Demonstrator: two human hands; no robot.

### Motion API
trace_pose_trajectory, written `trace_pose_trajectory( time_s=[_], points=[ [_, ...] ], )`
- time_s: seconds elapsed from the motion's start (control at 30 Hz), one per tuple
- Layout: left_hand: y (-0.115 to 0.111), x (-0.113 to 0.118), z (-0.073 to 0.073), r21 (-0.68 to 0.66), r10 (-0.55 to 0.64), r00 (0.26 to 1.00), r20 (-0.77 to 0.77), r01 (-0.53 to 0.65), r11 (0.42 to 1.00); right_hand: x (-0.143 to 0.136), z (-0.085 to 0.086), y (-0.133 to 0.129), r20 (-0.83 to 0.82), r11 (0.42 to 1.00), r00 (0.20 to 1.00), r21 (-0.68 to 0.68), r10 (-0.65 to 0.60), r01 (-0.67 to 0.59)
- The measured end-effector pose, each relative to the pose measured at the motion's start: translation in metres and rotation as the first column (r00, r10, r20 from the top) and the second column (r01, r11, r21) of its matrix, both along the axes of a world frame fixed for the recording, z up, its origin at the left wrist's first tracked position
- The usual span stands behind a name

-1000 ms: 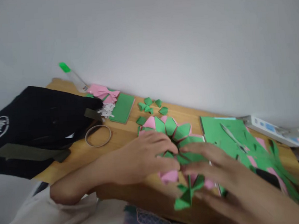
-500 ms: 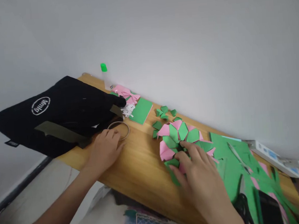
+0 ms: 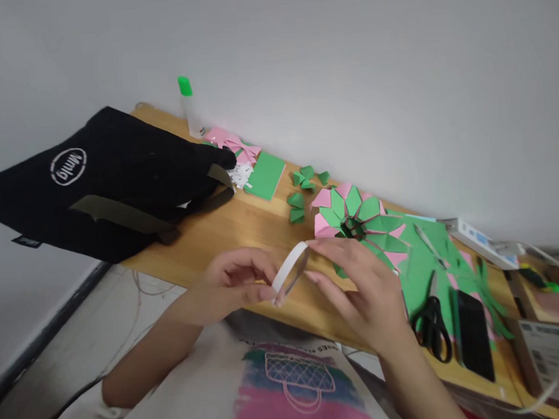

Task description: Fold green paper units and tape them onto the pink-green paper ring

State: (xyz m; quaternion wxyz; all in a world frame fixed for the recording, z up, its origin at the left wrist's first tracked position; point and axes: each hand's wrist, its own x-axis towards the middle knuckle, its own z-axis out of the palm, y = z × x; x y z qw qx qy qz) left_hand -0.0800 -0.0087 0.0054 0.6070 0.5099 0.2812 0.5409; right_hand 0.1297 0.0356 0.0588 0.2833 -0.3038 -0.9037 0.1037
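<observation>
Over the table's front edge, my left hand is closed, with thumb and fingers pinching a thin white roll of tape that is tilted on edge. My right hand grips the roll's upper right end between forefinger and thumb. Just beyond my right hand sits a round folded-paper piece of green and pink petals with an open centre. Several small green folded-paper pieces lie to its left.
A black bag covers the table's left. A glue bottle, green paper and white scraps stand or lie near the wall. At right are scissors, a phone, a green sheet and a power strip.
My left hand has lifted the tape roll off the table and brought it right, towards my body. My right hand has let go of the paper piece and taken hold of the roll.
</observation>
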Motion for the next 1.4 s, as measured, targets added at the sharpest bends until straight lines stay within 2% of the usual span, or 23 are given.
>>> trace_pose_trajectory(
  time_s=[0.13, 0.3, 0.43, 0.5, 0.6, 0.63, 0.67, 0.7, 0.73, 0.77, 0.8, 0.83, 0.87, 0.97, 1.07, 1.13, 1.2, 1.3, 1.37, 1.4],
  points=[
    [-0.005, 0.013, -0.003, -0.023, 0.071, 0.997, -0.031, -0.072, 0.997, -0.001, -0.007, -0.006, -0.083, 0.994, 0.991, 0.025, -0.103, 0.105],
    [-0.008, 0.019, -0.004, 0.142, 0.167, 0.95, -0.264, -0.133, 0.981, 0.003, -0.014, -0.012, -0.106, 0.989, 0.984, -0.059, -0.144, 0.138],
    [-0.007, 0.02, -0.003, 0.248, 0.234, 0.915, -0.328, -0.156, 0.956, 0.001, -0.019, -0.016, -0.142, 0.956, 0.955, -0.177, -0.261, 0.235],
    [-0.005, 0.02, -0.003, 0.192, 0.196, 0.94, -0.28, -0.145, 0.971, 0.003, -0.022, -0.016, -0.149, 0.936, 0.944, -0.245, -0.295, 0.254],
    [-0.002, 0.019, -0.003, -0.014, 0.101, 0.987, -0.122, -0.104, 0.995, 0.025, -0.025, -0.015, -0.105, 0.875, 0.94, -0.411, -0.323, 0.255],
    [0.0, 0.019, -0.004, -0.072, 0.089, 0.993, -0.079, -0.095, 0.993, 0.04, -0.026, -0.013, -0.059, 0.827, 0.921, -0.465, -0.384, 0.315],
    [0.001, 0.017, -0.005, -0.119, 0.084, 0.995, -0.053, -0.09, 0.989, 0.058, -0.028, -0.012, 0.002, 0.745, 0.86, -0.499, -0.509, 0.442],
    [0.003, 0.016, -0.007, -0.153, 0.086, 0.995, -0.042, -0.092, 0.984, 0.078, -0.029, -0.011, 0.096, 0.6, 0.709, -0.462, -0.698, 0.653],
    [0.005, 0.014, -0.009, -0.182, 0.091, 0.995, -0.041, -0.097, 0.979, 0.1, -0.031, -0.01, 0.247, 0.373, 0.468, -0.349, -0.848, 0.86],
    [0.007, 0.013, -0.012, -0.209, 0.093, 0.995, -0.045, -0.1, 0.973, 0.122, -0.034, -0.009, 0.434, 0.171, 0.261, -0.236, -0.862, 0.957],
    [0.009, 0.01, -0.015, -0.236, 0.094, 0.994, -0.049, -0.103, 0.966, 0.143, -0.037, -0.009, 0.5, 0.085, 0.175, -0.198, -0.848, 0.977],
    [0.01, 0.008, -0.018, -0.267, 0.089, 0.994, -0.061, -0.102, 0.958, 0.161, -0.042, -0.01, 0.554, 0.023, 0.131, -0.197, -0.822, 0.98],
    [0.012, 0.006, -0.02, -0.295, 0.081, 0.993, -0.08, -0.101, 0.95, 0.176, -0.047, -0.011, 0.602, -0.02, 0.12, -0.22, -0.789, 0.975],
    [0.016, 0.0, -0.023, -0.355, 0.067, 0.983, -0.17, -0.124, 0.927, 0.202, -0.065, -0.017, 0.623, -0.075, 0.145, -0.314, -0.769, 0.947],
    [0.021, -0.002, -0.022, -0.375, 0.077, 0.971, -0.225, -0.159, 0.913, 0.211, -0.075, -0.021, 0.551, -0.125, 0.142, -0.418, -0.822, 0.9],
    [0.025, -0.002, -0.021, -0.379, 0.085, 0.968, -0.235, -0.172, 0.909, 0.212, -0.074, -0.023, 0.463, -0.125, 0.175, -0.548, -0.869, 0.827],
    [0.028, -0.002, -0.02, -0.386, 0.089, 0.967, -0.24, -0.179, 0.905, 0.209, -0.068, -0.025, 0.31, -0.051, 0.247, -0.71, -0.918, 0.702],
    [0.034, 0.0, -0.018, -0.41, 0.087, 0.968, -0.236, -0.18, 0.894, 0.195, -0.056, -0.027, 0.001, 0.156, 0.301, -0.854, -0.954, 0.496],
    [0.037, 0.002, -0.015, -0.426, 0.081, 0.97, -0.23, -0.175, 0.887, 0.183, -0.048, -0.028, -0.26, 0.338, 0.265, -0.889, -0.928, 0.308],
    [0.039, 0.003, -0.013, -0.426, 0.08, 0.972, -0.22, -0.17, 0.889, 0.177, -0.044, -0.027, -0.411, 0.447, 0.217, -0.88, -0.886, 0.16]
  ],
)
